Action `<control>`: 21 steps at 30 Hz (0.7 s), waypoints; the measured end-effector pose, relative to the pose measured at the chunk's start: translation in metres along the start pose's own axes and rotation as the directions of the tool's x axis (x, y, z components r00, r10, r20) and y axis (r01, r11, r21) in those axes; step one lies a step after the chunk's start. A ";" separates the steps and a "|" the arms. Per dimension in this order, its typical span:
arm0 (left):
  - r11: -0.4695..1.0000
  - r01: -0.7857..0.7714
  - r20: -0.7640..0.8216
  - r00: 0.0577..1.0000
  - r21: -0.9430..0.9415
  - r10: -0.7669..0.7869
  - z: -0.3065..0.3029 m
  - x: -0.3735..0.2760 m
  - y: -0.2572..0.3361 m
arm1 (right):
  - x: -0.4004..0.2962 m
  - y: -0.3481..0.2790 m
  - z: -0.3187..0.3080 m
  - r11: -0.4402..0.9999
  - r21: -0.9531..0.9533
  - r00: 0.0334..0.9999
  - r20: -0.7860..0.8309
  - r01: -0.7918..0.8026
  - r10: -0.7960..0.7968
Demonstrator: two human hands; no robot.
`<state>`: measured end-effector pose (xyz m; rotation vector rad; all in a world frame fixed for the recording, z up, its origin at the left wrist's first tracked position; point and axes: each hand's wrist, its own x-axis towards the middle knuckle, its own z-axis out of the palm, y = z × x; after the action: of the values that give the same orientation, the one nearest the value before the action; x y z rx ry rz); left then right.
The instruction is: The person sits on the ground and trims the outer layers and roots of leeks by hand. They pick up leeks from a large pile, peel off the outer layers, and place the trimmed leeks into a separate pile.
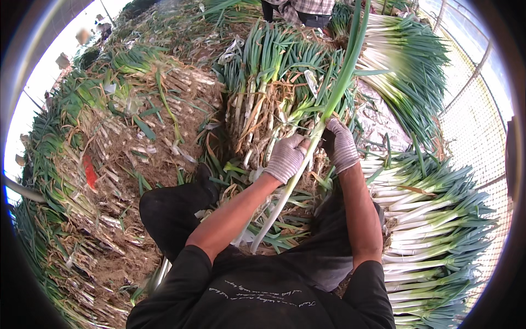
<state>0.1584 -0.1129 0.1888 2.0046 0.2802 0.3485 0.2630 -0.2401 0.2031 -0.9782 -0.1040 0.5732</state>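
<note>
A long Welsh onion (303, 167) slants across my front, its white root end low by my lap and its green leaves rising to the upper right. My left hand (287, 157), in a striped knit glove, grips the pale stalk with the thumb laid against it. Just right of the stalk, my right hand (342, 144) wears a matching glove. Its fingers curl at the stalk where white turns green; the fingertips are partly hidden. Right beyond both hands stands a bundle of untrimmed onions (263, 90) with dry, brown outer leaves and soil on them.
Heaped untrimmed onions (119, 164) with matted roots cover the left side, where a red strip (89, 171) lies. Cleaned onions (427, 230) are stacked at right, with another stack (407, 61) farther back. Leaf scraps (287, 234) litter the ground between my legs. Another person (304, 10) is ahead.
</note>
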 end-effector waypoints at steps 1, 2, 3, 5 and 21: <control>1.000 -0.009 0.005 1.000 0.028 0.009 -0.001 0.002 -0.001 | -0.001 0.000 0.000 1.000 -0.008 1.000 -0.003 -0.004 0.004; 0.991 -0.017 0.012 1.000 0.135 0.016 -0.001 0.003 -0.001 | 0.000 0.003 -0.002 1.000 0.004 1.000 0.003 -0.008 0.008; 0.985 -0.045 0.005 0.999 0.169 0.045 -0.002 0.004 0.000 | 0.003 0.005 -0.006 1.000 0.015 1.000 0.011 -0.011 0.011; 0.967 -0.097 -0.007 0.995 0.237 0.102 -0.002 0.005 0.000 | 0.007 0.011 -0.010 0.998 0.067 0.999 0.033 -0.019 0.017; 0.780 0.287 0.050 0.948 -0.556 -0.314 -0.044 0.043 0.044 | -0.007 0.046 0.011 0.993 -0.081 0.934 0.339 -0.091 0.113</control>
<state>0.1844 -0.0810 0.2523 1.3438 0.4646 0.2348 0.2345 -0.2159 0.1738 -0.9417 -0.3866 0.8380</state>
